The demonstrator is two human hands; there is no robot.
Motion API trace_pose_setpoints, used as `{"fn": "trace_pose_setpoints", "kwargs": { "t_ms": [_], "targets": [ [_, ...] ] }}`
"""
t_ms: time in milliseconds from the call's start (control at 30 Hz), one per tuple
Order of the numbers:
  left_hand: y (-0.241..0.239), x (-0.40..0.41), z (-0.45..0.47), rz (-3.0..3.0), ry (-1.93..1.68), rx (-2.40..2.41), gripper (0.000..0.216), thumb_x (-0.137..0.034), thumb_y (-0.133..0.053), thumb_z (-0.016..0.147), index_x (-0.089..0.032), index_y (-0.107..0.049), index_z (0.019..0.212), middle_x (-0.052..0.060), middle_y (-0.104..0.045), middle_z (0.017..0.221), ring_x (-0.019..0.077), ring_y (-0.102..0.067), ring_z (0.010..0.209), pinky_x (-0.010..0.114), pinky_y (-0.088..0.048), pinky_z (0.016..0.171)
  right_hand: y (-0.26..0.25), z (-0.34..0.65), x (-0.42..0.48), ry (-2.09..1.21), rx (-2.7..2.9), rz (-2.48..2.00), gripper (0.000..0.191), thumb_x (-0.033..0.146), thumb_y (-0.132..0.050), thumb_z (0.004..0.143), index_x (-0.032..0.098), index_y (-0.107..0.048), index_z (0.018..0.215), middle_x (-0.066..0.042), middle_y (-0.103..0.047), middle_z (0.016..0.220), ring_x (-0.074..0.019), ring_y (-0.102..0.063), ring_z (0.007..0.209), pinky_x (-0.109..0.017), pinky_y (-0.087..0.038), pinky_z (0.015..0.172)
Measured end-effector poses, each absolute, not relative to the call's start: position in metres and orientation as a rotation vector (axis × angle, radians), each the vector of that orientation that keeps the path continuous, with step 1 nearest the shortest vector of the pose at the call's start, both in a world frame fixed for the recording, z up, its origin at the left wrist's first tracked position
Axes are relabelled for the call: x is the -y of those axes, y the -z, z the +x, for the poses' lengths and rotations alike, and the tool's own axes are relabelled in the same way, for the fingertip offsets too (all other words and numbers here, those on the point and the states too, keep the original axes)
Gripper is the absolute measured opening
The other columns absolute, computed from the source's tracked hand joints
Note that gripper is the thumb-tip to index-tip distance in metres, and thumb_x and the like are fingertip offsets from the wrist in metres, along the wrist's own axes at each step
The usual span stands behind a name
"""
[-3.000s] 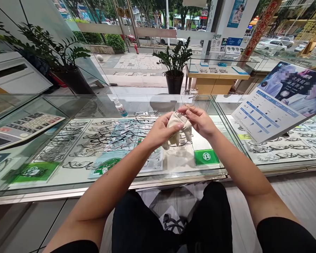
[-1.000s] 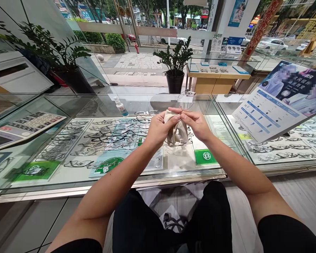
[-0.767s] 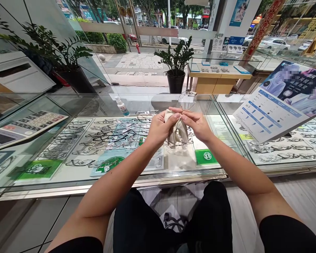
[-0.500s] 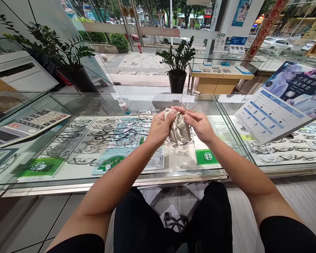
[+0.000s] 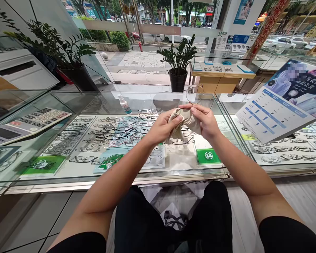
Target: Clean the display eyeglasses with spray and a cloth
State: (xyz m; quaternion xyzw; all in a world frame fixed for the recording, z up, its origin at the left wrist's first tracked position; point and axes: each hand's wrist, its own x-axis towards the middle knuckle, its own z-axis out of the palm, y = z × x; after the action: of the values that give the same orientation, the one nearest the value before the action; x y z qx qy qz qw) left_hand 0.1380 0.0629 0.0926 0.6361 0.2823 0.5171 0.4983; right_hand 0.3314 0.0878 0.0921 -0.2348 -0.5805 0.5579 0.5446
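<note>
Above the glass counter, my left hand [image 5: 164, 127] is closed, its fingers gripping a beige cloth [image 5: 178, 133]. The cloth bunches between my hands and hangs down below them. My right hand [image 5: 206, 121] is closed too, pinching a pair of thin gold-rimmed eyeglasses [image 5: 187, 99] with part of the cloth. One loop of the thin frame sticks up beyond my fingertips; the rest of it is hidden by the fingers and cloth.
Under the glass top of the display counter [image 5: 158, 174] lie several rows of eyeglasses [image 5: 102, 131]. A spray bottle [image 5: 124, 104] stands at the back. A calculator [image 5: 28, 124] lies on the left, and a printed leaflet board [image 5: 281, 102] leans on the right. Potted plants stand beyond.
My right hand has moved slightly right and turned, pulling the cloth wider between both hands. The glasses have shifted right and up with it.
</note>
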Motion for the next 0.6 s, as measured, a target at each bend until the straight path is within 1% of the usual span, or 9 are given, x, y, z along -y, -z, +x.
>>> {"fn": "trace_pose_setpoints", "kwargs": {
  "t_ms": [100, 233, 333, 433, 500, 600],
  "targets": [
    [-0.092, -0.061, 0.139, 1.597, -1.278, -0.709, 0.053, -0.061, -0.093, 0.084, -0.018, -0.082, 0.111, 0.005, -0.073, 0.091, 0.017, -0.06, 0.078, 0.027, -0.049, 0.07, -0.09, 0.33, -0.088, -1.362, 1.333, -0.527, 0.033, 0.057, -0.092, 0.086, 0.028, -0.089, 0.103, -0.006, -0.087, 0.126, -0.0288, -0.078, 0.122, -0.048, -0.062, 0.115],
    [-0.092, -0.057, 0.143, 1.602, -1.346, -0.8, 0.053, -0.057, -0.098, 0.078, -0.016, -0.083, 0.11, 0.005, -0.074, 0.09, 0.0167, -0.06, 0.075, 0.026, -0.047, 0.067, -0.087, 0.327, -0.087, -1.409, 1.293, -0.481, 0.025, 0.05, -0.092, 0.089, 0.029, -0.087, 0.101, -0.004, -0.088, 0.124, -0.0247, -0.079, 0.121, -0.043, -0.062, 0.116],
    [-0.091, -0.055, 0.147, 1.59, -1.41, -0.845, 0.053, -0.055, -0.098, 0.078, -0.016, -0.083, 0.11, 0.005, -0.075, 0.091, 0.0176, -0.062, 0.079, 0.026, -0.049, 0.07, -0.086, 0.324, -0.084, -1.428, 1.278, -0.483, 0.032, 0.053, -0.095, 0.085, 0.028, -0.083, 0.101, -0.005, -0.088, 0.126, -0.026, -0.078, 0.123, -0.045, -0.063, 0.115],
    [-0.088, -0.054, 0.15, 1.563, -1.474, -0.878, 0.051, -0.056, -0.098, 0.079, -0.017, -0.084, 0.107, 0.003, -0.073, 0.086, 0.0166, -0.061, 0.076, 0.026, -0.048, 0.069, -0.086, 0.321, -0.083, -1.424, 1.28, -0.516, 0.042, 0.06, -0.096, 0.082, 0.028, -0.078, 0.101, -0.006, -0.087, 0.13, -0.0284, -0.078, 0.127, -0.049, -0.061, 0.118],
    [-0.087, -0.054, 0.152, 1.533, -1.508, -0.891, 0.051, -0.059, -0.097, 0.079, -0.017, -0.084, 0.106, 0.003, -0.074, 0.086, 0.0164, -0.061, 0.075, 0.026, -0.048, 0.068, -0.086, 0.32, -0.082, -1.424, 1.303, -0.519, 0.043, 0.062, -0.096, 0.081, 0.029, -0.078, 0.101, -0.006, -0.087, 0.132, -0.0292, -0.077, 0.132, -0.05, -0.058, 0.122],
    [-0.084, -0.054, 0.155, 1.509, -1.567, -0.883, 0.052, -0.063, -0.096, 0.081, -0.018, -0.083, 0.104, 0.005, -0.077, 0.092, 0.0173, -0.064, 0.079, 0.027, -0.051, 0.072, -0.087, 0.319, -0.08, -1.427, 1.352, -0.499, 0.04, 0.062, -0.096, 0.082, 0.029, -0.081, 0.099, -0.005, -0.087, 0.131, -0.0296, -0.075, 0.137, -0.049, -0.054, 0.128]
  ]
}}
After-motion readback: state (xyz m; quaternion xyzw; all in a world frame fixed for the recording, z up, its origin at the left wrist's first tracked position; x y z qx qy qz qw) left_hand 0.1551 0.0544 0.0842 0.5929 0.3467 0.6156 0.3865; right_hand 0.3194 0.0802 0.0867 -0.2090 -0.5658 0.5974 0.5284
